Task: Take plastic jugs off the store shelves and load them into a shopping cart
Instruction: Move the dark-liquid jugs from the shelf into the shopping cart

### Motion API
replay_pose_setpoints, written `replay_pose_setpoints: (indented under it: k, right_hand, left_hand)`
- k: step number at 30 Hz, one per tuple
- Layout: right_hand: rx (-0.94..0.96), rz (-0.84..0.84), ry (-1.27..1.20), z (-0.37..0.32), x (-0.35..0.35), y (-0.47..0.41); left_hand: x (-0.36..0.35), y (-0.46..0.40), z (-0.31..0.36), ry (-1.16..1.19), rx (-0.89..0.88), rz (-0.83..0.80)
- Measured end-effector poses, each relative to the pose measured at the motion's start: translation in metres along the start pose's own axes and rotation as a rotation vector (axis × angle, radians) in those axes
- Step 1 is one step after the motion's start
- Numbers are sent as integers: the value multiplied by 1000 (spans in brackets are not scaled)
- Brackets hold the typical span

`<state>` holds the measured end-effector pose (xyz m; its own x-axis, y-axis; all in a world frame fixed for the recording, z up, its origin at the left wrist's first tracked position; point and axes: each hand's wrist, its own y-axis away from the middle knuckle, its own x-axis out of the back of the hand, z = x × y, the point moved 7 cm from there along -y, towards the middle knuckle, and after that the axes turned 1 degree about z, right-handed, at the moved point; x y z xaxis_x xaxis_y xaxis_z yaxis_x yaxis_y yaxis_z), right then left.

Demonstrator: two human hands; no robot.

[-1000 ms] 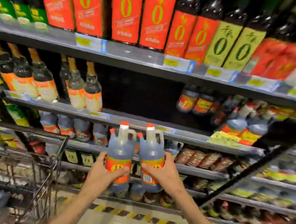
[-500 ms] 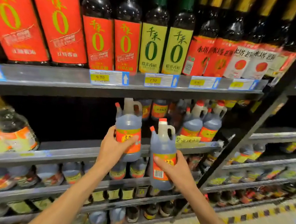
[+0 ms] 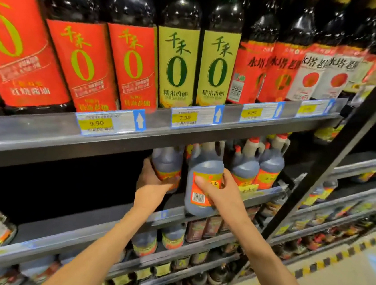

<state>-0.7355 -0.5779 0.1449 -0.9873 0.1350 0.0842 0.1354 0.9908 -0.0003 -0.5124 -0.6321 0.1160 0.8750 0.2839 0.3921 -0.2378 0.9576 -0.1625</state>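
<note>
Fingers (image 3: pixel 201 181) of the right hand (image 3: pixel 222 193) are curling round the orange label of a dark jug (image 3: pixel 203 178), thumb lying across the front just above the barcode, and the jug is hanging upright in the air in front of the middle shelf (image 3: pixel 108 224). Over on the other side, the left hand (image 3: pixel 153 178) is gripping a second jug (image 3: pixel 167 163) from below and behind, fingers wrapping its lower label; that one is sitting higher, its neck hiding behind the edge of the upper shelf (image 3: pixel 44 134). The two jugs are riding side by side, nearly touching.

Just to the right, more jugs (image 3: pixel 258 166) of the same kind with red caps and handles are standing on the middle shelf, a yellow tag in front of them. To the left of the hands that shelf bay is showing dark.

Up top, tall dark bottles are lining the upper shelf: red-labelled ones (image 3: pixel 81 61) on the left, two with green labels (image 3: pixel 197 66) in the centre, more red and white ones to the right. Price tags reading 9.90 (image 3: pixel 96 123) and 7.90 (image 3: pixel 184 118) are clipping along its front edge. Lower shelves are carrying smaller bottles, and a yellow-and-black floor stripe (image 3: pixel 308 268) is running along the base at the right.
</note>
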Motion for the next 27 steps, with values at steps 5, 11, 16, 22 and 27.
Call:
replay_pose_setpoints:
  k: [5, 11, 16, 22, 27]
  right_hand:
    - [88, 39, 80, -4, -6, -29]
    - [173, 103, 146, 18, -17, -52]
    - [188, 144, 157, 35, -18, -64]
    - [179, 271, 364, 37, -26, -76]
    - [158, 325, 823, 47, -37, -68]
  left_hand:
    - [-5, -12, 4, -23, 2, -23]
    - [-13, -15, 0, -43, 24, 16]
    - [-20, -22, 2, -61, 27, 22]
    - [-26, -24, -3, -71, -26, -11]
    - [-28, -23, -14, -110, -124, -30]
